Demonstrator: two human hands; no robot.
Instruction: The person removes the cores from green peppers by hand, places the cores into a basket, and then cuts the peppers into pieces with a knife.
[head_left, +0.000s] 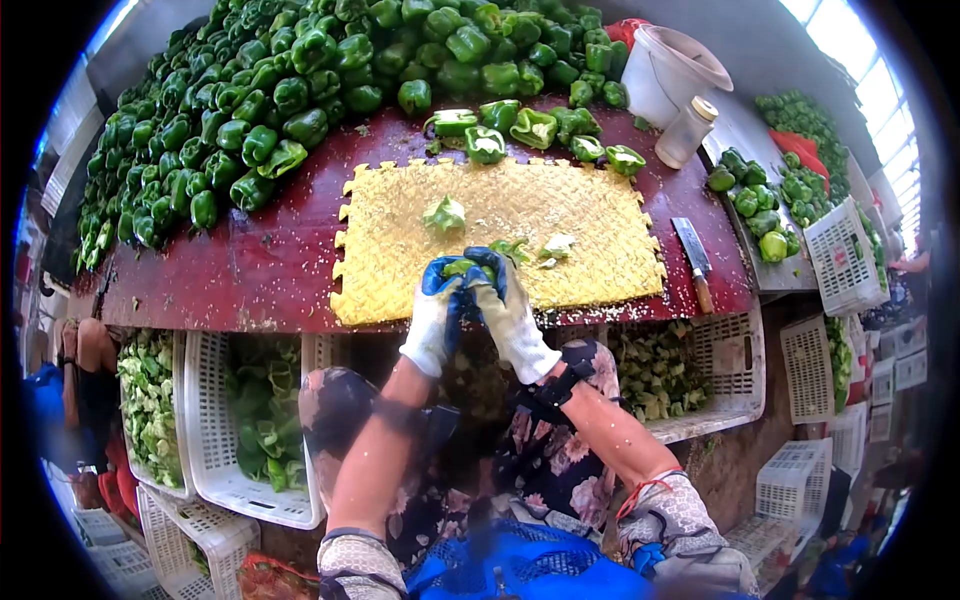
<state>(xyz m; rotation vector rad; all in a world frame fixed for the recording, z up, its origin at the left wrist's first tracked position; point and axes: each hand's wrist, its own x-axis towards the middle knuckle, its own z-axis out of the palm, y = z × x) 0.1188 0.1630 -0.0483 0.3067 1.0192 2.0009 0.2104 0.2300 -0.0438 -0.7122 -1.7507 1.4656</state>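
Observation:
Both my hands, in white gloves with blue-coated fingers, meet over the near edge of the yellow foam mat (400,220). My left hand (436,300) is closed on a green bell pepper (460,267), mostly hidden by the fingers. My right hand (507,310) grips the same pepper from the other side. Just beyond them lie a pale green pepper core (444,214), a green scrap (512,250) and a whitish seedy core (557,246). Several cut pepper halves (485,145) rest along the mat's far edge, and seeds are scattered over the mat.
A large heap of green peppers (290,95) covers the back of the red table (240,280). On the right are a knife (692,262), a clear jar (687,132) and a white bucket (672,75). Below the table edge stand white crates (212,430) holding pepper pieces and scraps.

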